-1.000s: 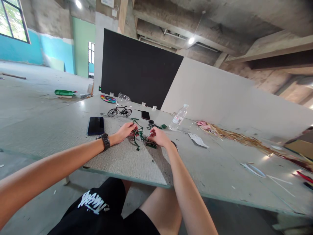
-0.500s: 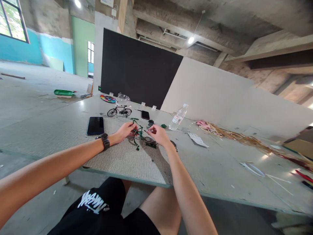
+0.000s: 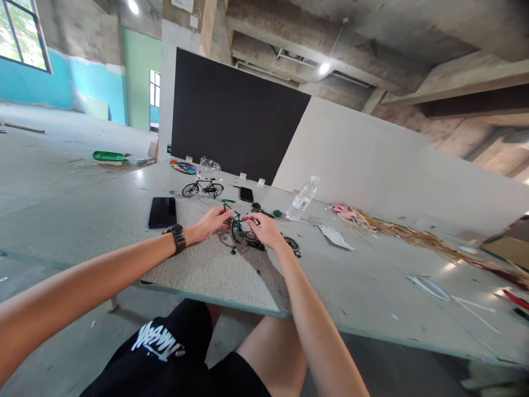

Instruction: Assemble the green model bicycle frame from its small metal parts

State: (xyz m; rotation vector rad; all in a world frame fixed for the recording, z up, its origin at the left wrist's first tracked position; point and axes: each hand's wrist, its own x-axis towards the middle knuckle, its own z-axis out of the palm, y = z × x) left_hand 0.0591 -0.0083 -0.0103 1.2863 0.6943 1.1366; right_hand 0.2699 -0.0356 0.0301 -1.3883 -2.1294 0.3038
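Note:
My left hand (image 3: pixel 215 220) pinches the left side of a small green bicycle frame (image 3: pixel 236 224), which stands tilted above the table. Close to the frame's right side is my right hand (image 3: pixel 263 227), its fingers curled together around something too small to make out. Beneath and between the hands lie dark green and black bicycle parts. A loose wheel (image 3: pixel 291 244) rests just right of my right wrist. Behind my left hand stands a whole black model bicycle (image 3: pixel 202 188).
A phone (image 3: pixel 162 212) lies left, another phone (image 3: pixel 246 194) behind the hands. A water bottle (image 3: pixel 303 199) and a paper sheet (image 3: pixel 335 237) are to the right. Wood strips (image 3: pixel 397 231) pile along the wall. The table edge (image 3: pixel 215 301) is near my legs.
My right hand has moved slightly left, nearer the green frame, and its fingers have turned toward it. My left hand keeps its hold on the frame.

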